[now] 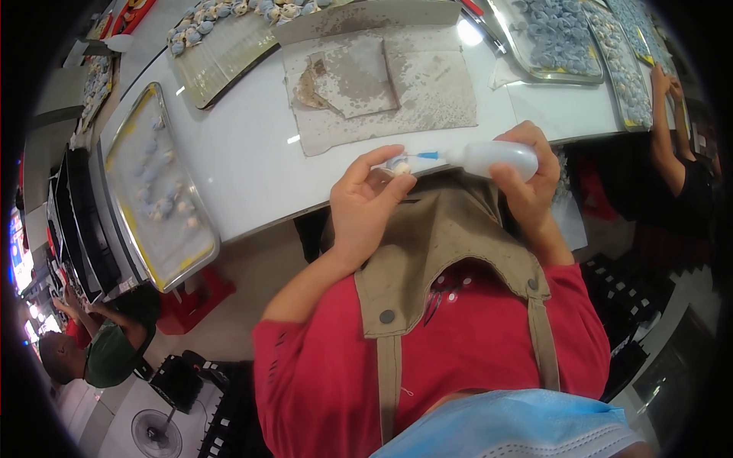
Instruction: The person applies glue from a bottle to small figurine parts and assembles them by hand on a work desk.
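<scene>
Between the thumb and fingers of my left hand (pixel 366 200) is a small blue and cream piece (pixel 398 165), partly hidden by the fingertips. My right hand (pixel 532 168) is wrapped round a white squeeze bottle (pixel 496 157) lying on its side in the air. The bottle's thin nozzle with a blue hub (pixel 427 155) points left and reaches to the small piece; whether the tip touches it I cannot tell. Both hands are over the front edge of the white table, close to my brown apron (pixel 450 229).
Stained cardboard (pixel 435 91) lies just beyond my hands. A metal tray (pixel 126 145) with scattered blue and cream pieces stands at left. Another tray (pixel 229 72) holds similar pieces at the back. A tray of grey-blue parts (pixel 553 38) is at back right. Other people work on both sides.
</scene>
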Demonstrator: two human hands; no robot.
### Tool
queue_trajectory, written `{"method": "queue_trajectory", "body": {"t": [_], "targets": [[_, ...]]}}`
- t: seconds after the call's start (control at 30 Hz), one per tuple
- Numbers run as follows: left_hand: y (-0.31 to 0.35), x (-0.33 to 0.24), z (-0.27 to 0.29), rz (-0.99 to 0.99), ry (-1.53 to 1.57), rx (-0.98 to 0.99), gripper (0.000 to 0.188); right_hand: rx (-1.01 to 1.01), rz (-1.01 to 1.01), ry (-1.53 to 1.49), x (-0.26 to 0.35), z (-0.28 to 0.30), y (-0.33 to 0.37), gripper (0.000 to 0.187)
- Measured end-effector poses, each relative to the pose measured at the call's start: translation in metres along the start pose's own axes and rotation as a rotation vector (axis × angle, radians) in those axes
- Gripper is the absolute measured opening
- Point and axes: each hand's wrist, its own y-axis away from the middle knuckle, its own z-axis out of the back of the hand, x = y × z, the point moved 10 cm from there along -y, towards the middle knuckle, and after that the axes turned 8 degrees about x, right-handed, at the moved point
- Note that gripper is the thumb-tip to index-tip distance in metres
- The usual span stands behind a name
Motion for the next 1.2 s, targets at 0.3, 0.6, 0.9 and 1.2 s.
{"method": "queue_trajectory", "body": {"t": [0.3, 0.6, 0.9, 1.2], "targets": [[0.004, -0.003, 0.0, -0.04, -0.05, 0.042, 0.035, 0.054, 0.216, 0.429, 0.054, -0.014, -0.008, 0.03], [0.0, -0.005, 0.006, -0.04, 0.006, 0.028, 0.035, 0.094, 0.255, 0.487, 0.065, -0.03, -0.019, 0.029], [-0.001, -0.004, 0.007, -0.004, 0.127, 0.036, 0.035, 0.075, 0.208, 0.465, 0.06, -0.026, -0.02, 0.028], [-0.005, 0.004, 0.005, 0.035, 0.158, 0.043, 0.033, 0.046, 0.172, 0.402, 0.049, -0.014, -0.019, 0.027]]}}
